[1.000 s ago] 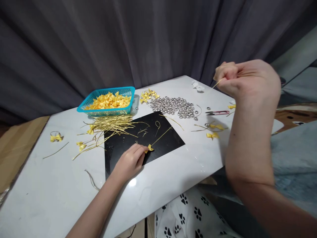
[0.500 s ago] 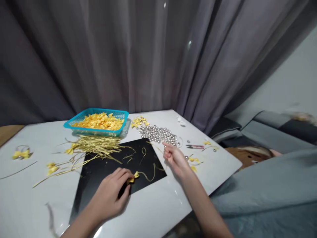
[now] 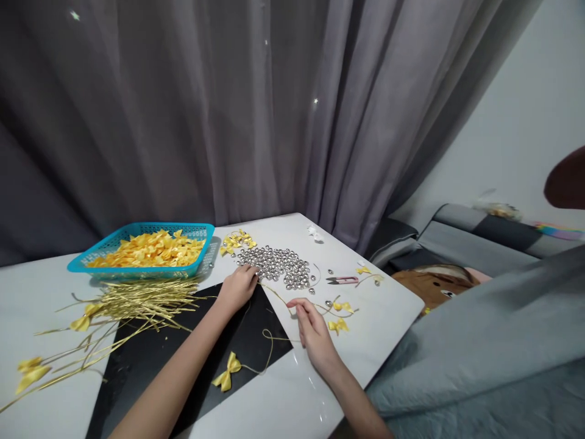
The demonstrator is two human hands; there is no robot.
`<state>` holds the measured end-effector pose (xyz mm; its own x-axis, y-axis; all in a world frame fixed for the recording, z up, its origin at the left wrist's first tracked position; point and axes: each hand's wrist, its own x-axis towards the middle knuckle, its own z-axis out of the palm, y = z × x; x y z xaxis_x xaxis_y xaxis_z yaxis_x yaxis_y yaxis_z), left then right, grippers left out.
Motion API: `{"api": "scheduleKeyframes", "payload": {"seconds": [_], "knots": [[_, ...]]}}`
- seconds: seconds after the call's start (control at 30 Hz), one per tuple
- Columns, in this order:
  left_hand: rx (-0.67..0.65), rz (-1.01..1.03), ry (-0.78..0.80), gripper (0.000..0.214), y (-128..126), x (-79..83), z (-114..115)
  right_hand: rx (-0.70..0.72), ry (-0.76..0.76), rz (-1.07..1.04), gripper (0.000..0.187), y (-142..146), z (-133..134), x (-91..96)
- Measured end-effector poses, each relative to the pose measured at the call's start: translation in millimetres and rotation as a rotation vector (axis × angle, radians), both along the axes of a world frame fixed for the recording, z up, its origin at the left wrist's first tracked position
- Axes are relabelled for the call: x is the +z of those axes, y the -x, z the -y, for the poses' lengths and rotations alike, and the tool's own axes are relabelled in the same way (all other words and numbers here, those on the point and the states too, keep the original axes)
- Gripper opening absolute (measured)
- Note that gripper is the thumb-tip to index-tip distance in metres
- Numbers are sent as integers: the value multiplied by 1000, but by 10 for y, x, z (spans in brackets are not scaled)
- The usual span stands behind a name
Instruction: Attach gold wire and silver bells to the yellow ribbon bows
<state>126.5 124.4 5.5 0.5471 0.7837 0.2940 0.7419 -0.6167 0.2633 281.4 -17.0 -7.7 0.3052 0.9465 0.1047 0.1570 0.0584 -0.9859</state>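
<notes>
My left hand [image 3: 238, 288] reaches to the near edge of a heap of silver beads [image 3: 274, 263], fingers drawn together with a bead at the fingertips. To its right my right hand [image 3: 314, 332] pinches a thin gold cord [image 3: 275, 294] that runs up toward the left hand. Below them a yellow ribbon bow [image 3: 227, 372] lies on the black mat [image 3: 187, 360]. From the bow a looped cord [image 3: 269, 350] trails to beneath the right hand.
A blue basket [image 3: 137, 272] of yellow bows stands at the back left, with gold cords [image 3: 141, 302] bundled before it. Small pink-handled snips [image 3: 342, 280], loose bows [image 3: 340, 325] and stray beads lie on the right. Grey curtains [image 3: 183, 110] hang behind the white table [image 3: 256, 402].
My left hand has let go of the bow and moved up to the beads. My right hand, earlier beside the heap, sits lower with the cord. The view has shifted right.
</notes>
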Motion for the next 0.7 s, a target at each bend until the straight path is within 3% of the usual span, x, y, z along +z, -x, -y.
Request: {"api": "scheduleKeyframes", "payload": {"seconds": [0.13,0.3,0.5,0.6,0.7], "knots": [[32,-25,18,23,-95,-69,-137,-19,-16,61,37,-23,1,-81],[14,1,32,28,-101,-79,-97,-29,-41,108,32,-39,-22,-122],[-10,159,111,13,-178,-44,-86,-44,-44,82,30,-27,-19,-104],[-15,327,152,10,-115,11,17,-26,-44,28,31,-11,-12,-74],[0,516,209,15,109,52,280,28,-29,-3,31,43,-41,-26]]}}
